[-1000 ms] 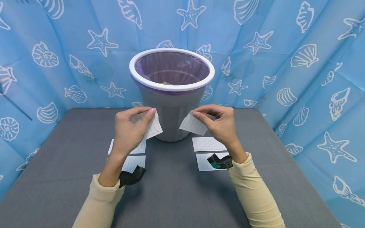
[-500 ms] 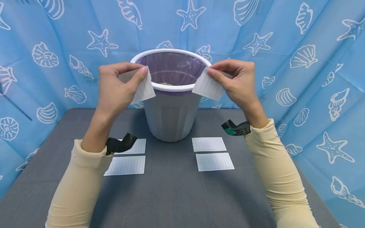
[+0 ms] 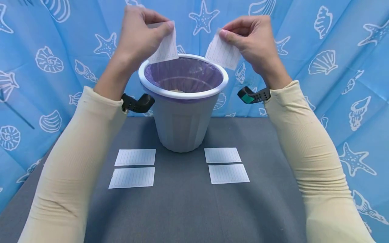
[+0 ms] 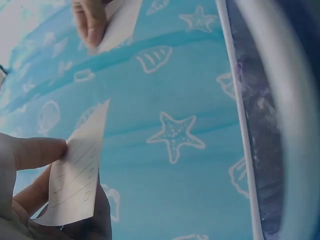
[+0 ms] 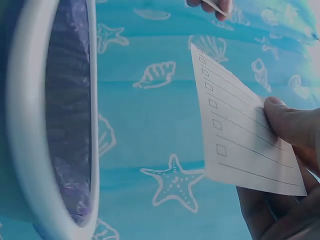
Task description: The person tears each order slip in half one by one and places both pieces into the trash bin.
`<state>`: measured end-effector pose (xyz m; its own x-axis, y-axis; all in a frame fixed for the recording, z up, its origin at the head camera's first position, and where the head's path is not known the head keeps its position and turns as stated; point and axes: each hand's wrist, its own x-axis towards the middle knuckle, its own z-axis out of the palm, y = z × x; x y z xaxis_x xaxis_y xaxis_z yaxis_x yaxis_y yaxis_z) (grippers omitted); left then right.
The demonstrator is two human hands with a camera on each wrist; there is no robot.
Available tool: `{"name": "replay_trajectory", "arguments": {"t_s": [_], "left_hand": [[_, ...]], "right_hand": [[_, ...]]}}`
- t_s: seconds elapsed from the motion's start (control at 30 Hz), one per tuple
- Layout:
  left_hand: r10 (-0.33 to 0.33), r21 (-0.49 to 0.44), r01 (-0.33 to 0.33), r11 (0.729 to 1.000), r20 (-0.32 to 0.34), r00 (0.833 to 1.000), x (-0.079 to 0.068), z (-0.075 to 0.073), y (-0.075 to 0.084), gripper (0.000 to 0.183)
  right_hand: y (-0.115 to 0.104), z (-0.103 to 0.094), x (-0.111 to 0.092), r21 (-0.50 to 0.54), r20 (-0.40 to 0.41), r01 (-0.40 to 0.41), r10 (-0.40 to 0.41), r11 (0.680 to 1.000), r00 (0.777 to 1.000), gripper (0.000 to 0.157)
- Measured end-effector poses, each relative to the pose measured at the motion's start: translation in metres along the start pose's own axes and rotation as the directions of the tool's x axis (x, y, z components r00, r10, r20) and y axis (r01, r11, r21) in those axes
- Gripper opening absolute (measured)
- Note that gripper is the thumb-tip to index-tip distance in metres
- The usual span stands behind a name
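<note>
My left hand [image 3: 139,35] pinches a torn piece of lined paper [image 3: 165,49] between thumb and fingers, over the back left of the bin's rim. A second torn paper piece [image 3: 223,52], with lines and small boxes, hangs from the pinch of my right hand [image 3: 253,44] above the rim's right side. Between and below the hands stands a grey trash bin [image 3: 183,128] with a white rim and a purple liner [image 3: 188,74]. In the right wrist view the right hand's paper [image 5: 240,130] shows a row of checkbox squares along one edge.
Two lined paper slips lie left of the bin, one far [image 3: 135,157] and one near [image 3: 132,177]. Two more lie to the right, one far [image 3: 222,155] and one near [image 3: 229,173]. Behind the grey table [image 3: 188,209] hangs a blue seashell curtain [image 3: 115,81].
Both hands have risen from in front of the bin to above its rim, each keeping its paper piece. They spread apart on the way, then came slightly closer. The slips on the table stayed put.
</note>
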<state>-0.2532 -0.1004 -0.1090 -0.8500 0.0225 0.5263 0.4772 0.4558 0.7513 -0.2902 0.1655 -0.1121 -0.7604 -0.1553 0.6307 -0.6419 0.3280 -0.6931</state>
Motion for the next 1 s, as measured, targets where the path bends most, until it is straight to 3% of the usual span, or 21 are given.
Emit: {"name": "replay_trajectory", "arguments": {"t_s": [0.2, 0.47, 0.73, 1.0], "left_hand": [[-0.056, 0.063, 0.053, 0.997, 0.048, 0.997, 0.026, 0.010, 0.004, 0.033], [-0.170, 0.071, 0.164, 0.984, 0.083, 0.982, 0.050, 0.020, -0.001, 0.031], [-0.207, 0.097, 0.199, 0.975, 0.085, 0.975, 0.056, 0.021, -0.004, 0.033], [-0.228, 0.152, 0.210, 0.966, 0.113, 0.967, 0.055, 0.020, -0.007, 0.034]], "right_hand": [[-0.004, 0.013, 0.025, -0.079, 0.076, -0.078, 0.084, 0.994, 0.994, 0.023], [0.003, 0.026, 0.043, -0.077, 0.113, -0.176, 0.184, 0.981, 0.976, 0.019], [0.009, 0.033, 0.048, -0.120, 0.115, -0.218, 0.232, 0.969, 0.966, 0.021], [0.012, 0.037, 0.045, -0.147, 0.143, -0.207, 0.228, 0.967, 0.963, 0.024]]}}
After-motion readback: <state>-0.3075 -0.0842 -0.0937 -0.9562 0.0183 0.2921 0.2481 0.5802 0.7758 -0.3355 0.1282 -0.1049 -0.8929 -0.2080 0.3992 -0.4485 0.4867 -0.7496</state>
